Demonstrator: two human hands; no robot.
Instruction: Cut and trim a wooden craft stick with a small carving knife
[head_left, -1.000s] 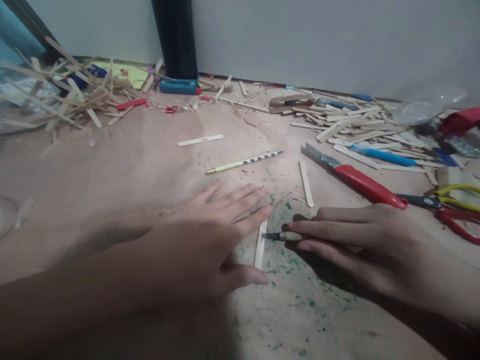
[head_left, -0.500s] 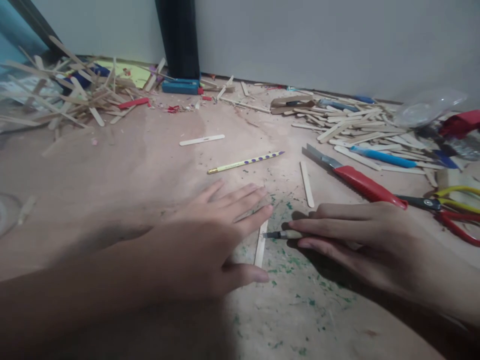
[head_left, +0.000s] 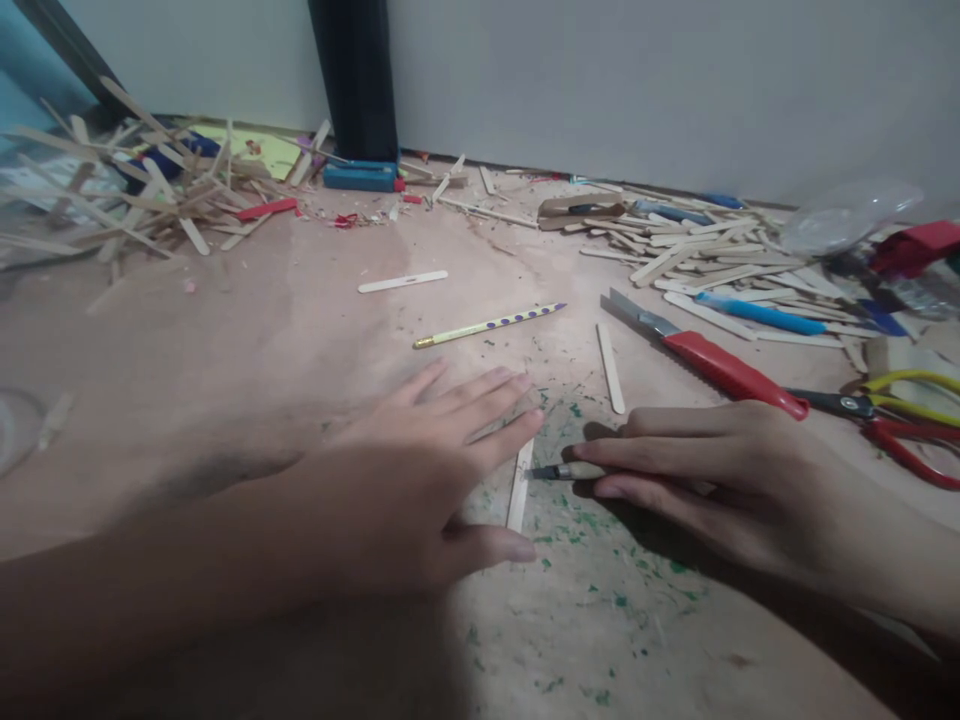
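Observation:
Under the spread fingers of my left hand (head_left: 427, 470), a pale wooden craft stick (head_left: 518, 497) lies flat, with its ends covered by a finger and the thumb. A small pencil mark shows on its middle. My right hand (head_left: 720, 490) is closed around a slim craft knife (head_left: 574, 471), held low over the tabletop. The knife's blade points left and its tip meets the stick's right edge at the mark. Beyond my hands lies a yellow pencil with purple dots (head_left: 491, 326), and a loose stick (head_left: 610, 368) rests above my right hand.
A red-handled knife (head_left: 724, 370) and scissors (head_left: 855, 405) lie at the right. Behind them is a heap of craft sticks (head_left: 697, 245) with a blue pen (head_left: 761, 314). More sticks (head_left: 161, 190) pile up at the left. One stick (head_left: 403, 282) lies beyond the pencil. Green specks dot the table.
Both hands, the stick and the craft knife look almost the same. The view has shifted very slightly, moving the things on the right a little leftward.

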